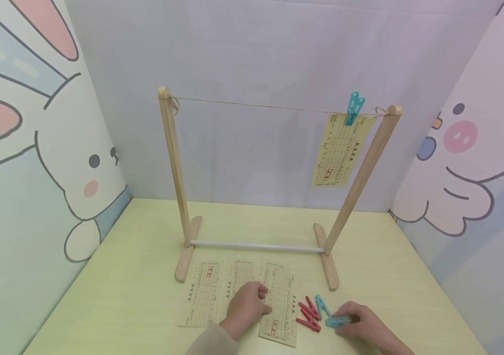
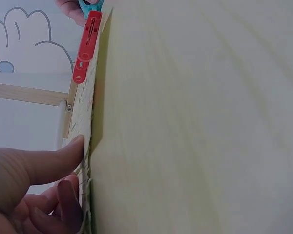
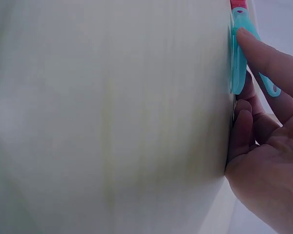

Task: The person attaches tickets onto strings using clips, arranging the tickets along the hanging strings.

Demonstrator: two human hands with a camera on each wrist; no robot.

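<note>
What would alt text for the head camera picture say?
A person's left hand presses on paper slips lying on a table while the right hand pinches a blue clothespin. Behind stands a wooden drying rack.

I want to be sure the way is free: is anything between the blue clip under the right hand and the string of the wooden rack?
Nothing visible blocks it. The right hand pinches the blue clip on the table, and the string is bare left of the hung clip and its paper slip. Only the red clips lie beside it.
</note>
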